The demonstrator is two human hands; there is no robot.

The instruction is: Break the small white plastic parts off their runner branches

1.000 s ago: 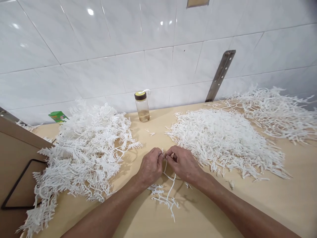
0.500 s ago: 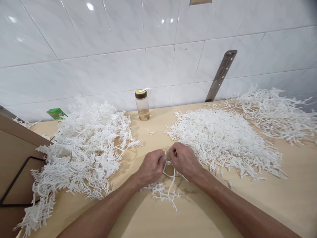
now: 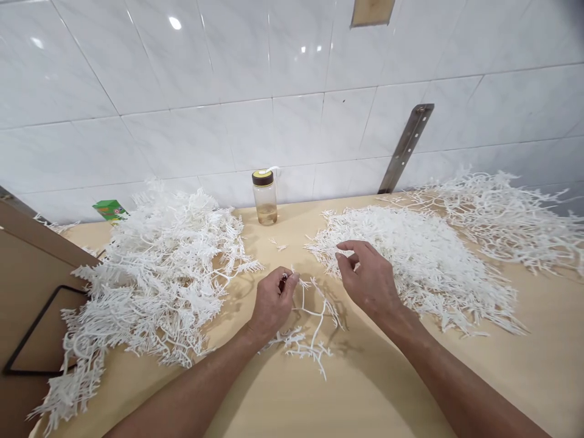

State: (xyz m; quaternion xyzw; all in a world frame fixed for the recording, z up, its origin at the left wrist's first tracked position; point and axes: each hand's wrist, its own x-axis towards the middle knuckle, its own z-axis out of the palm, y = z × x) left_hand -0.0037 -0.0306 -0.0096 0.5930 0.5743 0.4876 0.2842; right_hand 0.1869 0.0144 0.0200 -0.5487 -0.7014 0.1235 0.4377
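My left hand (image 3: 275, 301) is closed, pinching a white branched plastic stem (image 3: 320, 320) between thumb and fingers. The stem's thin forked twigs hang down toward the table in front of me. My right hand (image 3: 367, 274) is apart from it, thumb and forefinger spread with nothing visible between them; its other fingers are partly hidden. It hovers at the near left edge of a pile of short white plastic sprigs (image 3: 438, 261). On the left lies a tall heap of white branched stems (image 3: 159, 286), close to my left forearm.
A clear bottle with a dark lid (image 3: 264, 198) stands near the tiled wall. Bare white branches (image 3: 511, 219) lie at the far right. A green carton (image 3: 111, 210) sits behind the left heap, and a brown box (image 3: 41, 292) stands at the left edge.
My right hand has come away from my left, moving right and up to the sprig pile, and its fingers have opened. My left hand keeps its pinch on the stem.
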